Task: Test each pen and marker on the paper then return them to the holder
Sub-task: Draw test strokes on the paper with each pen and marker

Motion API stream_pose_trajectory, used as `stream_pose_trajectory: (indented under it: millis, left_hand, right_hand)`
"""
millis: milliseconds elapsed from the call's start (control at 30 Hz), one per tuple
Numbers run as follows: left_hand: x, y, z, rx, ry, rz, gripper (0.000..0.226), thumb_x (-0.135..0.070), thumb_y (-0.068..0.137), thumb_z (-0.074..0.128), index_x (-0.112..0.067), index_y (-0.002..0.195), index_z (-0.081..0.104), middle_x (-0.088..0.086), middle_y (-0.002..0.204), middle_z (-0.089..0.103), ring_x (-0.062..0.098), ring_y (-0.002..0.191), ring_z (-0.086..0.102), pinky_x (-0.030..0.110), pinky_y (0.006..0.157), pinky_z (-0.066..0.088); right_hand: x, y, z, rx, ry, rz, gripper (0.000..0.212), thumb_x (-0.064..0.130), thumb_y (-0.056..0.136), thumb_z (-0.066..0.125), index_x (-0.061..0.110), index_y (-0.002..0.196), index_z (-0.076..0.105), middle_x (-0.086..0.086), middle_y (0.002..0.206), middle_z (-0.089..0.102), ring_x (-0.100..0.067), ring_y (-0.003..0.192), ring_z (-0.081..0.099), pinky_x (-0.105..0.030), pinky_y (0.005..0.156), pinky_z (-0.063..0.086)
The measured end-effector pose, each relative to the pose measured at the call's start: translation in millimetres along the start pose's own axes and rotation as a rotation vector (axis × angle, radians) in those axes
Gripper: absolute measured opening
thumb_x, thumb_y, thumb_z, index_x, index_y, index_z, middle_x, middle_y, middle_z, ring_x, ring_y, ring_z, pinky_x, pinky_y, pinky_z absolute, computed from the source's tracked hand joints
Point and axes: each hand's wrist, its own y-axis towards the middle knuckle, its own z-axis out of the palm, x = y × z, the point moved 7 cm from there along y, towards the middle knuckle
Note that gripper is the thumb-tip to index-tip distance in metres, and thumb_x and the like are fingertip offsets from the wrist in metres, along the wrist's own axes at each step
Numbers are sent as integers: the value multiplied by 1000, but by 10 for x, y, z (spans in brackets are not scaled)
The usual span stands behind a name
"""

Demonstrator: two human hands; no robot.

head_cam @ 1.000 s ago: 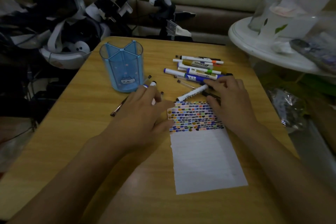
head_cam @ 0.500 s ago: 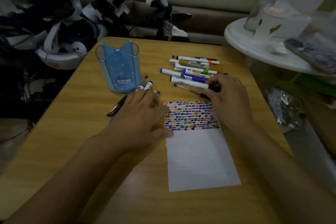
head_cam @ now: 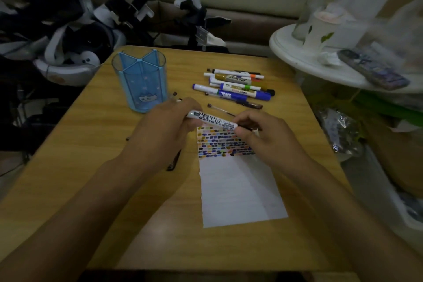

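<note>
Both hands grip the white marker point(head_cam: 211, 119) endwise, left hand point(head_cam: 164, 126) and right hand point(head_cam: 263, 135), its axis crossing the paper's point(head_cam: 240, 190) far edge.

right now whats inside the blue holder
Nothing shows inside the blue holder: through its clear walls only the dividers that split it into compartments are seen. The pens and markers lie on the table beside it. The very bottom is too dim to tell.

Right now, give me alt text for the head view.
Both hands hold a white marker above the coloured test marks on the paper: left hand, right hand. More pens lie beside the blue holder.
</note>
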Motion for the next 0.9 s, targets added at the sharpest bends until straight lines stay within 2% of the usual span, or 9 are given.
stream_pose_trajectory:
  millis: [67,133,233,333,400,533,600,733,900]
  left_hand:
    - [-24,1,11,29,-20,28,16,-30,95,54,-25,109,61,0,87,60,13,74,52,28,58,38]
    - [-68,-11,37,48,-20,59,20,-36,94,52,-28,110,60,-2,86,58,11,73,50,30,58,37]
    - [-102,-21,32,18,-64,36,34,-36,94,56,-33,127,51,-12,85,56,2,74,51,21,58,36]
    - [-70,-5,25,-7,-185,-25,58,-39,93,60,-35,144,33,-14,90,62,0,82,59,18,64,45]
    - [-66,2,62,13,-218,-22,61,-45,91,58,-30,144,34,-13,93,65,0,88,60,20,72,48]
    - [-136,-1,184,125,-205,-4,48,-57,85,54,-34,125,43,-18,102,63,-1,95,59,27,79,53]
    - [-189,-6,260,177,-161,46,33,-49,89,58,-34,117,47,-17,100,62,1,91,59,31,76,54]
    - [-202,-8,345,244,-138,87,15,-36,96,53,-29,108,50,-8,92,64,6,80,58,36,67,51]
    - [-207,-32,355,277,-118,95,15,-30,103,41,-30,117,46,-12,89,54,6,78,51,21,62,37]
  right_hand:
    - [25,-43,9,10,-25,-34,10,33,93,66,37,102,67,18,99,65,-1,96,57,-27,80,50]
    - [46,-72,4,-25,-96,-67,16,41,89,69,39,105,70,16,98,59,-4,97,49,-27,78,44]
    - [56,-77,-22,-70,-161,-44,26,46,86,69,38,110,72,12,91,50,-6,93,44,-26,73,41]
    - [64,-82,-41,-84,11,-19,13,42,89,68,32,98,70,7,73,57,-6,72,53,-31,61,43]
    - [47,-78,-38,-89,194,36,13,36,90,69,25,97,69,3,72,64,-8,65,59,-36,59,49]
    - [56,-41,63,-23,505,127,11,18,91,71,16,101,67,-3,89,74,-18,85,72,-43,80,61]
    - [115,-33,94,6,583,114,9,13,90,71,10,98,68,-7,88,72,-19,82,71,-39,76,61]
    - [138,-52,117,-4,668,166,16,21,96,61,6,96,67,-12,88,74,-22,76,71,-48,79,59]
    - [128,-46,145,-20,677,218,16,25,99,59,13,90,64,-12,76,72,-26,71,70,-57,80,57]
